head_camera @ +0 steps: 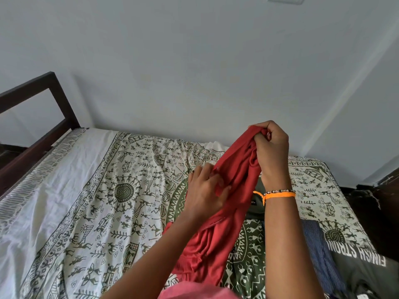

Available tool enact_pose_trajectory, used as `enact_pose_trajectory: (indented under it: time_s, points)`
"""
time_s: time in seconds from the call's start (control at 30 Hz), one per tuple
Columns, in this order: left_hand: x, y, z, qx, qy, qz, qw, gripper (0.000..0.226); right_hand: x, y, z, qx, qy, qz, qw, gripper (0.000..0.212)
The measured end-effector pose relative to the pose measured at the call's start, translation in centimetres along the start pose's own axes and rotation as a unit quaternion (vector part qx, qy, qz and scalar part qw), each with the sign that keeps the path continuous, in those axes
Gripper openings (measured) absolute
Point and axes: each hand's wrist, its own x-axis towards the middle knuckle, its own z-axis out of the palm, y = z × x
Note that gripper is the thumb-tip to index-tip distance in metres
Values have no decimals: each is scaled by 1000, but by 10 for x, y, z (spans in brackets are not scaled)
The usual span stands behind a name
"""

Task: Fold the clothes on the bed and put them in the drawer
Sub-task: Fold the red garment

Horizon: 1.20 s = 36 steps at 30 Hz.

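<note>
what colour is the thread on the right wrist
Orange thread, beside a beaded bracelet; head view.

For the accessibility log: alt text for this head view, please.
A person's right hand holds a red garment up by one bunched end while the left hand pinches its edge lower down, above a bed with a figure-printed sheet; more clothes lie at right.

Grey garment point(367, 275) cut off bottom-right.

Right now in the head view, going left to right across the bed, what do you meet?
Dark wooden bed frame → printed bedsheet → left hand pinching the red garment → right hand gripping its top, orange wristband → blue striped cloth → grey "FINISH STRONG" shirt.
</note>
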Motion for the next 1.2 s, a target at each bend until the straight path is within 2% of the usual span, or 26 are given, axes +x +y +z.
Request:
enact_pose_trajectory:
  time_s: [0.13,0.23,0.37,0.67,0.8,0.97,1.2]
  points:
    - [1,-3,1,17,-11,-7,1000,25,-2,-3,3,-9,-4,1,1000,25]
    - [1,-4,2,6,-8,13,1000,14,-3,-4,3,-24,0,-8,1000,25]
    - [3,-9,1,-77,-6,33,996,10,0,-3,-4,-20,19,-2,1000,25]
    - [-1,-28,-8,-215,3,4,977,15,5,8,-19,11,46,20,999,36]
    - [-2,-32,-13,-209,19,-20,978,13,3,10,-19,11,51,24,998,37]
    - [-3,-39,-19,-209,6,-95,973,13,2,13,-16,12,46,48,998,34]
    - [-3,-43,-25,-181,-23,-115,976,15,2,19,-19,5,32,115,993,29]
